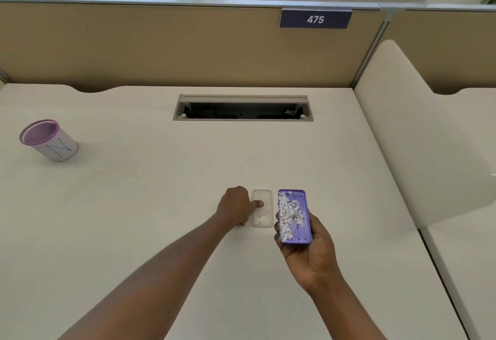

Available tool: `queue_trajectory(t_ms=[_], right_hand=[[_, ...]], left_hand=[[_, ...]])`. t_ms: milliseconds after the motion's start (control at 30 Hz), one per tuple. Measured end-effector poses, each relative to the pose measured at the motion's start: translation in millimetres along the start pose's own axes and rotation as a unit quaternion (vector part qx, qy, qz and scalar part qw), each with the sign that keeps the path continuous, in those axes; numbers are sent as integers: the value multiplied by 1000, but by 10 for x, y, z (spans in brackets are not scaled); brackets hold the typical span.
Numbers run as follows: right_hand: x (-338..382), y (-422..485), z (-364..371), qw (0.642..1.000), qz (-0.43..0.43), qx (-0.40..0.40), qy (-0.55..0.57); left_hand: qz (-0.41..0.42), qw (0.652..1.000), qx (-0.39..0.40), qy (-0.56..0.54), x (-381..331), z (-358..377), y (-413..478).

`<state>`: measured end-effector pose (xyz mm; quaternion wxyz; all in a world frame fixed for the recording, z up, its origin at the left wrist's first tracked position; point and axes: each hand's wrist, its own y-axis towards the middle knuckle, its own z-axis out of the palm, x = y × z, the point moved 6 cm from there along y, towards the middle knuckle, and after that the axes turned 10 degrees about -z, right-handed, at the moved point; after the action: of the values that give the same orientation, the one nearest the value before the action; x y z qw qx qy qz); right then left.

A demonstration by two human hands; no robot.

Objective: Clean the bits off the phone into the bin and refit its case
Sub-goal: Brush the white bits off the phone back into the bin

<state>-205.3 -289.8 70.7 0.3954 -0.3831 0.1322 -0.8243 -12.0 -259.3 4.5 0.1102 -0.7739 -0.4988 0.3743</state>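
Note:
My right hand (312, 255) holds a purple phone (299, 221) flat, back side up, just above the desk. Several small white paper bits (288, 214) lie scattered over its left half. To its left a clear phone case (264, 217) lies flat on the desk. My left hand (236, 206) rests at the case's left edge, thumb on top of the case; whether the fingers grip it I cannot tell. The bin (49, 141), a white cup with a purple mesh rim, stands far off at the desk's left.
A cream desk (134, 218) carries an open grey cable slot (243, 108) at the back centre. A tan partition (161, 44) with a "475" sign (315, 19) walls the far side. A rounded cream divider (416, 138) rises on the right.

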Motion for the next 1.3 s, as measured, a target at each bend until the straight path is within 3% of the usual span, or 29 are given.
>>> queue_trajectory(t_ms=[100, 167, 200, 300, 367, 467, 900, 1300], right_hand=[[-19, 10, 22, 1000, 0, 7, -10], [-54, 32, 61, 1000, 6, 16, -14], [-76, 38, 88, 1000, 9, 21, -15], [-176, 57, 211, 999, 9, 40, -24], [-259, 65, 298, 998, 8, 50, -32], [-403, 66, 473, 996, 14, 77, -51], [-1238, 56, 1372, 963, 66, 184, -184], [-2122, 28, 2165, 936, 147, 202, -248]], left_hand=[[9, 999, -32, 14, -2, -109, -75], [32, 994, 33, -100, -12, -158, -170], [46, 975, 103, -193, -31, -168, -248], [91, 862, 298, -400, -57, -282, -533], [136, 814, 356, -438, -19, -380, -682], [161, 782, 391, -458, 127, -529, -804], [120, 772, 286, -555, 1124, -1372, -799], [99, 775, 181, -597, 2135, -2234, -708]])
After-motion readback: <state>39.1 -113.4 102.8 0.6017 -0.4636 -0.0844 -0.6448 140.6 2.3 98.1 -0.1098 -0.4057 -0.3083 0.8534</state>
